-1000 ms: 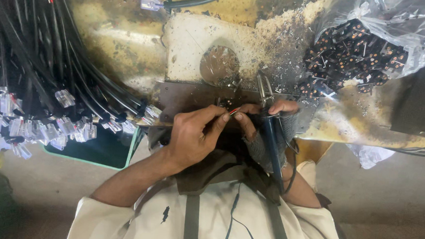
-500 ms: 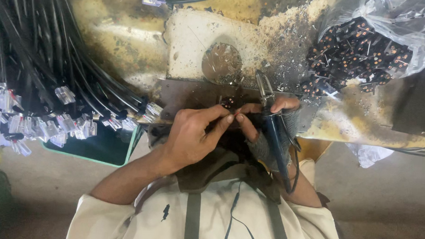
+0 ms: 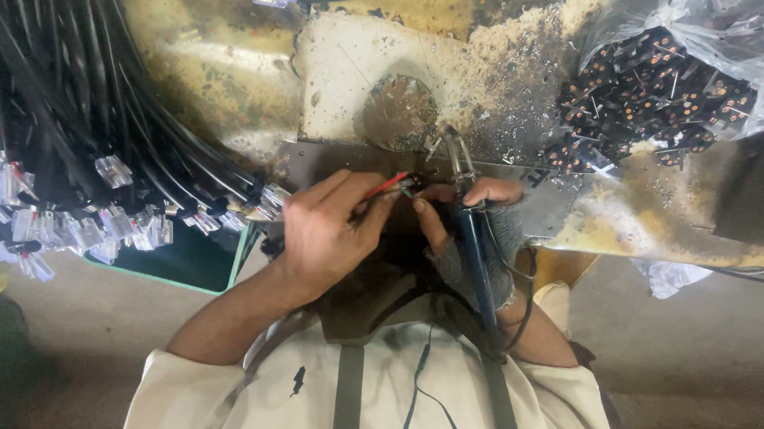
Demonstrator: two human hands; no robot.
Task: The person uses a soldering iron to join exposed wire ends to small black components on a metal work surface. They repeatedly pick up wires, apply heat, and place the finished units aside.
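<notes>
Just below the burnt patch (image 3: 397, 109) on the worktop (image 3: 231, 73), the left hand (image 3: 332, 229) pinches a red wire (image 3: 384, 188) while the right hand (image 3: 479, 220) grips a soldering iron (image 3: 473, 238), tip near the wire end, joint seemingly unfinished.

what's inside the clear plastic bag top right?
The clear plastic bag holds a heap of small black parts with orange-brown spots and thin pins, spilling toward the bench. Whatever lies deeper under the crumpled film is hidden.
</notes>
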